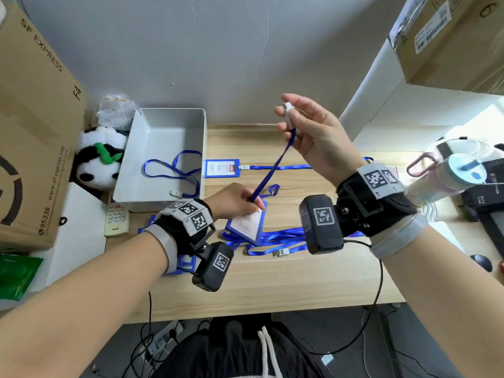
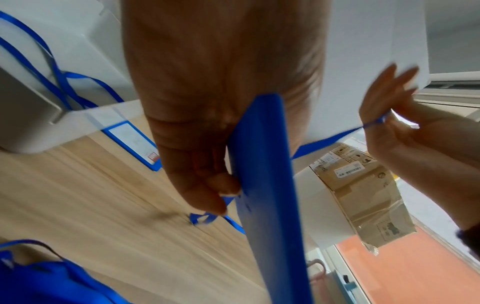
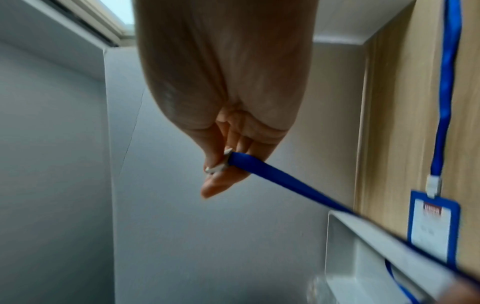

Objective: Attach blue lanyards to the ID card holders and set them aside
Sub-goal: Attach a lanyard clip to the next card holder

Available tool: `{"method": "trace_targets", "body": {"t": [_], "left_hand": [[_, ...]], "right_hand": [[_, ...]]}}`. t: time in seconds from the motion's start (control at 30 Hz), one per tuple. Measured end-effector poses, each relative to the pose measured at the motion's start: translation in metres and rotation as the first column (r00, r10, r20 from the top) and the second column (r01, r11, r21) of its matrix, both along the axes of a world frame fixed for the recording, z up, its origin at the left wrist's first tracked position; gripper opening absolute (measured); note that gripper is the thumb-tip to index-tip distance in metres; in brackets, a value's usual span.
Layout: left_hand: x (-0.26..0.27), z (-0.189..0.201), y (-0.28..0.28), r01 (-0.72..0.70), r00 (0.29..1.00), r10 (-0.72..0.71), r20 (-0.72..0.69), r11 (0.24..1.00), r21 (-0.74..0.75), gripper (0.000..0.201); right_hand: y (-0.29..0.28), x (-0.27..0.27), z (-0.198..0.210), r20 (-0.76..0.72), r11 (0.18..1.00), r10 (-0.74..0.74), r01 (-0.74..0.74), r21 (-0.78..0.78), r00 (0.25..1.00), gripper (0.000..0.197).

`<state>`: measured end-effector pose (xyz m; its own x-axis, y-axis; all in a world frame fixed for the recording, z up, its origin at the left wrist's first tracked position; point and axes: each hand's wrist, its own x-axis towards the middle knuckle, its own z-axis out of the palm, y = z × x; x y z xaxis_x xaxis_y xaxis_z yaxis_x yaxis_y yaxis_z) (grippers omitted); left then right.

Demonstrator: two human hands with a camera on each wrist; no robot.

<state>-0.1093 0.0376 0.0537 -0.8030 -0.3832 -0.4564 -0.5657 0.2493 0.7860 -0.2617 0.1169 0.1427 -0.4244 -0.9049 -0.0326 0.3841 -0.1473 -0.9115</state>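
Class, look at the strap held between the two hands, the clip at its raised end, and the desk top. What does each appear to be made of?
Strap: probably woven fabric ribbon, slight sheen; flat, thin, limp where slack.
Clip: likely pale hard plastic, though metal is possible; small and rigid.
Desk top: wood-grain surface, matt, perhaps laminate; straight, even grain lines.
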Motion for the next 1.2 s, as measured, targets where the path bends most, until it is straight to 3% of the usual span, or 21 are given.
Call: {"method": "trace_targets", "body": {"t": [0.1,0.17,0.23,0.33,0.43,0.53,0.6,0.7,0.8,0.87,0.97,1.07,1.13,1.2], "left_hand": [[0.014,-0.004,-0.015,-0.094,0.996,0.094,0.008,0.996,-0.006,0.017],[0.021,-0.005,-0.023,-0.146,0.989,0.146,-0.002,0.989,0.026,0.019],[0.023,0.001,-0.027,-0.174,0.984,0.177,-0.024,0.981,0.09,0.019],[0.02,0.016,-0.03,-0.174,0.978,0.191,-0.079,0.967,0.185,0.019],[0.018,0.029,-0.033,-0.167,0.969,0.21,-0.128,0.945,0.282,0.023],[0.019,0.039,-0.037,-0.151,0.964,0.21,-0.161,0.936,0.317,0.023],[0.02,0.043,-0.041,-0.153,0.959,0.223,-0.173,0.926,0.346,0.022],[0.026,0.048,-0.048,-0.172,0.951,0.248,-0.182,0.919,0.354,0.022],[0.037,0.046,-0.059,-0.238,0.935,0.308,-0.177,0.913,0.332,0.023],[0.046,0.039,-0.068,-0.311,0.916,0.371,-0.154,0.897,0.314,0.023],[0.064,0.02,-0.077,-0.444,0.855,0.503,-0.124,0.835,0.326,0.02],[0.079,-0.001,-0.08,-0.575,0.769,0.636,-0.065,0.733,0.363,0.048],[0.089,-0.011,-0.082,-0.636,0.728,0.686,-0.018,0.684,0.359,0.034],[0.097,-0.018,-0.085,-0.629,0.738,0.674,0.005,0.686,0.366,0.016]], "right_hand": [[0.011,-0.028,-0.011,-0.018,0.987,-0.141,0.142,0.069,0.99,0.025],[0.017,-0.04,-0.026,-0.193,0.951,-0.167,0.21,0.227,0.967,0.027],[0.019,-0.043,-0.043,-0.443,0.863,0.012,0.215,0.458,0.896,0.029],[0.018,-0.027,-0.065,-0.43,0.736,0.354,0.037,0.676,0.831,0.027],[0.011,-0.009,-0.08,-0.324,0.71,0.506,-0.173,0.682,0.8,0.04],[0.001,0.005,-0.087,-0.349,0.664,0.66,-0.299,0.685,0.666,0.071],[-0.01,0.012,-0.088,-0.395,0.658,0.694,-0.309,0.687,0.601,0.067],[-0.027,0.025,-0.086,-0.427,0.695,0.651,-0.267,0.667,0.627,0.046],[-0.043,0.03,-0.086,-0.533,0.732,0.602,-0.145,0.665,0.594,0.003],[-0.055,0.029,-0.086,-0.536,0.722,0.571,-0.07,0.688,0.622,0.016],[-0.074,0.029,-0.084,-0.497,0.767,0.463,-0.051,0.639,0.734,0.013],[-0.103,0.036,-0.083,-0.486,0.812,0.371,-0.023,0.583,0.791,0.013],[-0.124,0.046,-0.079,-0.44,0.829,0.347,-0.052,0.556,0.828,0.017],[-0.145,0.057,-0.075,-0.359,0.841,0.322,-0.091,0.534,0.876,0.01]]}}
